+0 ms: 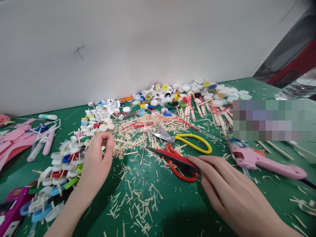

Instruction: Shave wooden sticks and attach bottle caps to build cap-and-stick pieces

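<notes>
My left hand [100, 158] is raised with its fingers curled in beside a heap of bottle caps joined with wooden sticks [71, 158]; whatever its fingertips may hold is hidden. In my right hand [222, 177] is the rear end of a long black and red tool [172, 156] with a narrow pointed tip, its exact kind unclear. Beneath that tool, a red looped handle [184, 177] lies on the green table [187, 204]. Just beyond are scissors with yellow handles [195, 141], blades apart. A thin metal rod [143, 153] lies left of the tool's tip.
Cut wooden bits [133, 197] litter the table. Loose bottle caps [170, 95] are piled along the white wall [148, 42]. A pink glue gun [269, 164] and red-banded stick bundles [190, 105] lie right. A magenta object [14, 207] sits front left, pink material [17, 138] behind it.
</notes>
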### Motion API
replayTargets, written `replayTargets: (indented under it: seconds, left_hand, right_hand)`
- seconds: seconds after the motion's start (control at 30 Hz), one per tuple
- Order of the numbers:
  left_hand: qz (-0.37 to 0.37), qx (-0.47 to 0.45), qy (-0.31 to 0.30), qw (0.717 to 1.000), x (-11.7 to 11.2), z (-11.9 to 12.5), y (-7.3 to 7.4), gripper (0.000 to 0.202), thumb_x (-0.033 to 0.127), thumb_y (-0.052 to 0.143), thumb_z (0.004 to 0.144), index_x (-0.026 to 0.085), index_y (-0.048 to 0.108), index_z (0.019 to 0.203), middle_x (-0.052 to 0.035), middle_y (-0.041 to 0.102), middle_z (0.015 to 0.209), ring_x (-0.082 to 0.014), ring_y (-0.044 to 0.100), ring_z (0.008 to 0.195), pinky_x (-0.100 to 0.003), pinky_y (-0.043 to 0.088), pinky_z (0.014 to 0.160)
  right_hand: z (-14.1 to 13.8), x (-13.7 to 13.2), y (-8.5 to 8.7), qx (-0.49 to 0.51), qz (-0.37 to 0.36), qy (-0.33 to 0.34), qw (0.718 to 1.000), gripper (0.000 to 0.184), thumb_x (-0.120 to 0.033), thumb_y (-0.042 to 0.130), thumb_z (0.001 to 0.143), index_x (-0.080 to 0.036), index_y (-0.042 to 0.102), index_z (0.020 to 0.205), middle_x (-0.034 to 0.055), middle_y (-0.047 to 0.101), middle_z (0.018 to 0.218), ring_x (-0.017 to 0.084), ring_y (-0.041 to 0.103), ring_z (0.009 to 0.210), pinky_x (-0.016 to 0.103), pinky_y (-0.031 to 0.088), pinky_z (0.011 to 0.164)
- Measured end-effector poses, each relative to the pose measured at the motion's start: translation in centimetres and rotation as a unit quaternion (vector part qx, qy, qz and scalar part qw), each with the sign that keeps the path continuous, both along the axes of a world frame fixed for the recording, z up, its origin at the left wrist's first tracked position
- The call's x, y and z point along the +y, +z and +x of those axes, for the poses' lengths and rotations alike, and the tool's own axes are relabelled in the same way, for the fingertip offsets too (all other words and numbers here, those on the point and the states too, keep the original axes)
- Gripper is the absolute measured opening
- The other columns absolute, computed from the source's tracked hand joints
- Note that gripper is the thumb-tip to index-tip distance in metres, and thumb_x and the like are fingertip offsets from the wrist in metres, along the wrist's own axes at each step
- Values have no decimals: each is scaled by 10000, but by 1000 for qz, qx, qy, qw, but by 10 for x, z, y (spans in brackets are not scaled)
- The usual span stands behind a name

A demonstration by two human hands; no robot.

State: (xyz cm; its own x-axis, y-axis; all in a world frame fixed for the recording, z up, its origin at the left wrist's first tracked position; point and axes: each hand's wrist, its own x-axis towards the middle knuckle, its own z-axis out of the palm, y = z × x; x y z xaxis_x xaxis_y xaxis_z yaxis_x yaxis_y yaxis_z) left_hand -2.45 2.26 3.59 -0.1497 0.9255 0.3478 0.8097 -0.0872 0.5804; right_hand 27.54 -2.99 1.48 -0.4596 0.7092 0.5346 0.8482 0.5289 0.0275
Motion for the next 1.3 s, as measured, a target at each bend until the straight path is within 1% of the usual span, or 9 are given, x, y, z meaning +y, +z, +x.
replayTargets:
  seconds: [0.17, 0.3, 0.4, 0.47, 0.6, 0.87, 1.07, 1.23, 1.3]
  left_hand:
    - [65, -183, -30, 981, 0, 2, 2, 198, 421, 430, 955, 240, 507, 926, -10, 619, 949, -165, 613, 876, -329, 498, 799]
    - [74, -268, -45, 960, 0, 3, 0, 182, 404, 458, 950, 233, 514, 921, -4, 605, 896, -147, 604, 836, -312, 519, 774]
    - [56, -271, -52, 959, -1, 6, -3, 174, 380, 467, 951, 225, 542, 923, -1, 599, 880, -123, 581, 780, -284, 510, 743]
    - [39, -271, -61, 960, -2, 10, -7, 169, 365, 467, 953, 221, 552, 931, -5, 605, 884, -117, 575, 767, -268, 504, 713]
    - [4, -265, -80, 961, -5, 17, -14, 183, 358, 449, 961, 213, 561, 950, -10, 626, 866, -116, 582, 746, -262, 503, 687]
    - [-11, -238, -102, 966, -7, 22, -20, 172, 320, 431, 969, 211, 564, 972, 3, 646, 775, -121, 600, 745, -257, 497, 714]
    - [-29, -302, -118, 945, -6, 22, -25, 150, 313, 436, 962, 219, 554, 970, -4, 629, 793, -130, 601, 768, -274, 506, 728]
    - [-22, -311, -139, 940, -9, 23, -24, 157, 305, 422, 970, 224, 556, 982, -4, 633, 808, -124, 610, 785, -269, 517, 741]
    - [-13, -279, -147, 949, -11, 24, -22, 139, 301, 438, 967, 226, 554, 985, 1, 638, 804, -118, 617, 786, -257, 518, 738]
  right_hand:
    - [1, 0, -4, 10, -35, -18, 999, 298, -160, 339, 964, -113, 539, 1179, 127, 611, 1058, 162, 640, 792, 275, 513, 627]
    - [3, 1, -8, 30, -67, -19, 997, 306, -182, 345, 961, -125, 539, 1191, 118, 668, 1069, 192, 674, 873, 296, 552, 693]
    - [3, 1, -8, 76, -119, -39, 989, 295, -218, 377, 953, -167, 569, 1171, 81, 714, 1011, 204, 695, 847, 308, 572, 716]
    - [2, 1, -6, 128, -167, -57, 976, 290, -261, 394, 956, -200, 595, 1155, 56, 730, 927, 192, 703, 736, 276, 577, 620]
    - [0, -3, -3, 261, -304, -48, 915, 330, -303, 371, 976, -226, 571, 1227, -8, 668, 642, 125, 596, 440, 185, 476, 371]
    - [-2, -16, -4, 334, -469, 30, 817, 393, -391, 295, 992, -289, 518, 1300, -16, 636, 670, 108, 568, 468, 169, 506, 417]
    - [-4, -21, 0, 342, -491, 16, 801, 357, -478, 348, 969, -322, 494, 1255, -10, 655, 779, 120, 618, 595, 175, 527, 491]
    - [-4, -16, 3, 324, -510, 17, 797, 226, -472, 433, 937, -269, 499, 1010, -45, 519, 591, 115, 517, 455, 179, 470, 397]
    - [-5, -14, 2, 300, -497, 16, 814, 174, -422, 410, 949, -267, 474, 994, -55, 502, 563, 110, 497, 415, 171, 445, 360]
